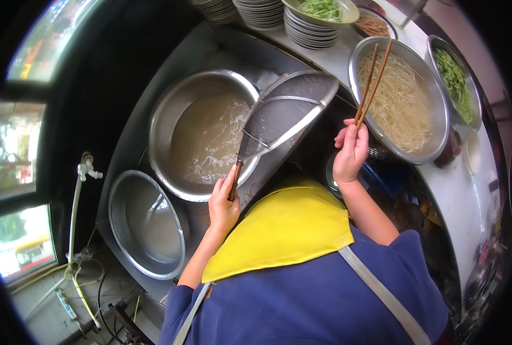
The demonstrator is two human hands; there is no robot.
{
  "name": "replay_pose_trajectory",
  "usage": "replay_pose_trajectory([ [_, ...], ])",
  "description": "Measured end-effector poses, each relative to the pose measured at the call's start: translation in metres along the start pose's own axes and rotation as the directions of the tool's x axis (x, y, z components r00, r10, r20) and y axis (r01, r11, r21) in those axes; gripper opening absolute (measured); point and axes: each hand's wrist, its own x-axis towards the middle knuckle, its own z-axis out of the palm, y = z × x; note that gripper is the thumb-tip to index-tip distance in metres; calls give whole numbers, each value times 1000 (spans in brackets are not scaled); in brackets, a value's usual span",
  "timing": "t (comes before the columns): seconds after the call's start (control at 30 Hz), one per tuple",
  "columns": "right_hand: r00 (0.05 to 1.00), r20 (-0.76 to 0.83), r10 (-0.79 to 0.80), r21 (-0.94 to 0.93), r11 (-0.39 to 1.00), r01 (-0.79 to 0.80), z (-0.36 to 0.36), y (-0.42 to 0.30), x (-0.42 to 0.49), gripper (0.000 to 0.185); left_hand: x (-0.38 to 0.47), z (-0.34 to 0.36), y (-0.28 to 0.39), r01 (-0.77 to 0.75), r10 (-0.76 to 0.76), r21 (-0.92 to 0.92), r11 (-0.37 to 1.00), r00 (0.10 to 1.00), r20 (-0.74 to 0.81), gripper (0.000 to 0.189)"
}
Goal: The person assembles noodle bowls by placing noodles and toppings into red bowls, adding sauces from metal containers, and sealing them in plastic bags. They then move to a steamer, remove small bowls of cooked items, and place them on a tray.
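My left hand point(224, 206) grips the wooden handle of a large wire-mesh strainer point(282, 110), which is tilted beside the right rim of a big metal basin of cloudy liquid point(208, 146). The part of the mesh that shows looks bare. In my right hand point(351, 151) is a pair of long wooden chopsticks point(374, 82), tips up and a little apart. Their upper ends overlap a metal basin full of pale noodle-like strands point(442, 99) on the white counter.
A smaller metal basin of cloudy liquid point(146, 215) stands at the left, near a tap point(88, 168). On the counter are stacked plates point(310, 34), a bowl of shredded greens point(320, 9), a basin of green strips point(454, 84) and a bowl of brown strips point(373, 25).
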Motion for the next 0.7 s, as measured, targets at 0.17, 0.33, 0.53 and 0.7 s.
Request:
replay_pose_trajectory([
  [0.17, 973, 216, 79, 52, 994, -93, 8, 3, -12, 19, -12, 7, -30, 406, -497, -610, 680, 868, 24, 75],
  [0.33, 855, 470, 218, 2, 969, -248, 20, 7, -25, 22, -18, -8, -100, 587, -626, -607, 536, 759, 181, 60],
  [0.53, 848, 481, 220, -16, 970, -243, 28, 9, -5, 26, -38, -4, -113, 660, -678, 177, 730, 731, 72, 60],
  [0.7, 867, 440, 232, 37, 961, -275, 31, 11, 11, 25, -24, -1, -70, 519, -560, 292, 804, 825, 77, 71],
])
